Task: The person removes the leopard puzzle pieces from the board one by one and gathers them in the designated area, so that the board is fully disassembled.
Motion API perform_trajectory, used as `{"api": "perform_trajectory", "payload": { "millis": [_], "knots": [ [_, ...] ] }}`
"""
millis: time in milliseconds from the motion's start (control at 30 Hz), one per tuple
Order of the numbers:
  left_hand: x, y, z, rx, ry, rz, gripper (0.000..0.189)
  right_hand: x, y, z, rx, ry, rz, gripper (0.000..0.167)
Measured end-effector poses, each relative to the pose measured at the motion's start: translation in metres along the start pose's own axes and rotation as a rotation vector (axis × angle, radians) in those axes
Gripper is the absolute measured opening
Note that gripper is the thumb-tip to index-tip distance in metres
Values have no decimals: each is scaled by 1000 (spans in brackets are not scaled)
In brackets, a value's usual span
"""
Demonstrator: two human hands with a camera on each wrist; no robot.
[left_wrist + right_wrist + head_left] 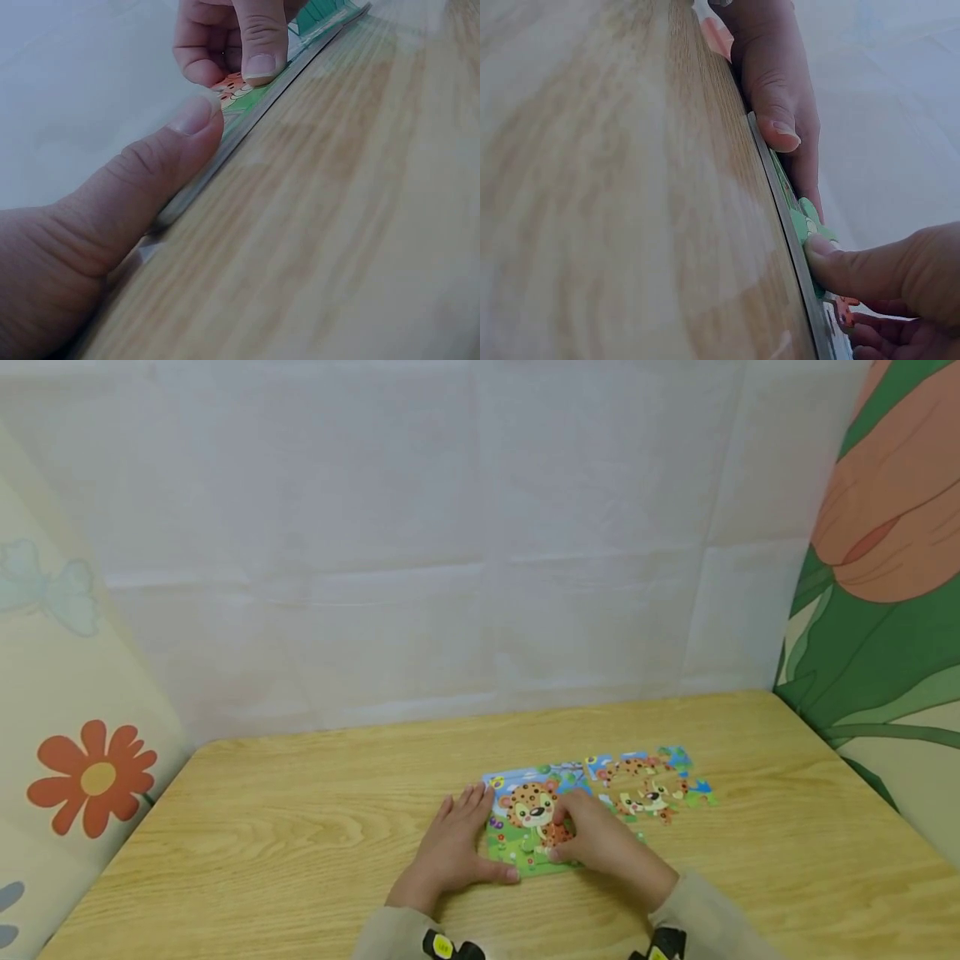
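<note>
A jigsaw puzzle with a cartoon leopard on a green meadow lies flat on the wooden table. My left hand rests along its left side, fingers stretched and thumb lying at the front edge. Over the puzzle's right part, my right hand pinches a jigsaw piece between thumb and fingers. This piece shows green and spotted orange in the right wrist view, and its edge stands a little above the board. The right fingers hide much of the picture's right side.
Right of the board, several jigsaw pieces with spotted leopard parts lie loosely grouped, some with blue and green. The wooden table reaches back to a white cloth. Walls with painted flowers stand at both sides.
</note>
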State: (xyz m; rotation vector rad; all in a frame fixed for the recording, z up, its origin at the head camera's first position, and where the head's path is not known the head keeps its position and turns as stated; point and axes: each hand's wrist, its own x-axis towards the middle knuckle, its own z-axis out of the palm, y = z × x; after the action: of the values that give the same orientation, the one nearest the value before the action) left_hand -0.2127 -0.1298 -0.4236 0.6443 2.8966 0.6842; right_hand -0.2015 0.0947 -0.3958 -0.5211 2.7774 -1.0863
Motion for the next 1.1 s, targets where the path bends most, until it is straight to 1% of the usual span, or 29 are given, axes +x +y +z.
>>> {"api": "perform_trajectory", "payload": {
  "millis": [233, 333, 467, 567, 633, 733, 933, 1100],
  "knots": [
    [1, 0, 0, -3, 0, 5, 120, -2, 0, 0, 54, 22, -6, 35],
    [1, 1, -1, -3, -5, -1, 120, -3, 2, 0, 74, 26, -25, 34],
    [1, 1, -1, -2, -8, -2, 120, -4, 6, 0, 114, 34, -64, 23],
    [1, 0, -1, 4, -5, 6, 120, -5, 10, -2, 165, 17, -68, 13],
    [2, 0, 0, 8, -3, 7, 121, -4, 12, -2, 198, 2, -50, 11],
    [1, -1, 0, 7, 0, 6, 121, -3, 15, -4, 248, 1, -17, 14],
    [1, -2, 1, 9, -2, 7, 121, -1, 20, -5, 344, 62, 36, 11],
    [2, -3, 2, 14, 1, 16, 121, -1, 21, -6, 444, 89, 91, 14]
  ]
}}
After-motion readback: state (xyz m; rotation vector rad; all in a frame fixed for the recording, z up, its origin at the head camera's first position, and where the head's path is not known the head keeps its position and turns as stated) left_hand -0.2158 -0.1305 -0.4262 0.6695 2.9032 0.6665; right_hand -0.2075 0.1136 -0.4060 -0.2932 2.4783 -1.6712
